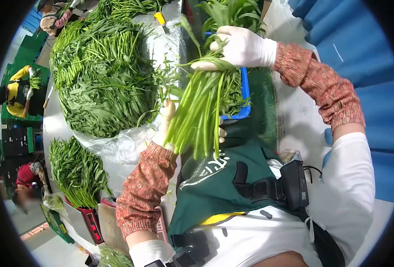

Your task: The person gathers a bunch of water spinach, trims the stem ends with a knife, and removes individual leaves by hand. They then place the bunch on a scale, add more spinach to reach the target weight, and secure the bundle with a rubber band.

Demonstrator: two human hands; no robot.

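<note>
A bunch of leafy greens with long pale stems, like water spinach (199, 111), hangs between my two hands in front of my apron, stems pointing down. My right hand (241, 48), in a white glove, is closed around the leafy upper part. My left hand (165, 124), also gloved, wraps the stems from behind; its fingertips show at the right side of the bunch and the rest is hidden. Below and behind the bunch is a blue crate (247, 95) with loose leaves in it. More greens (232, 15) stand at the crate's far end.
To the left, a big heap of greens (108, 84) lies on plastic sheeting on a metal table (56, 120). A yellow-handled knife (160, 18) is at the table's far side. A smaller pile (79, 171) sits by a red scale (92, 224). Other people (19, 95) work at the far left.
</note>
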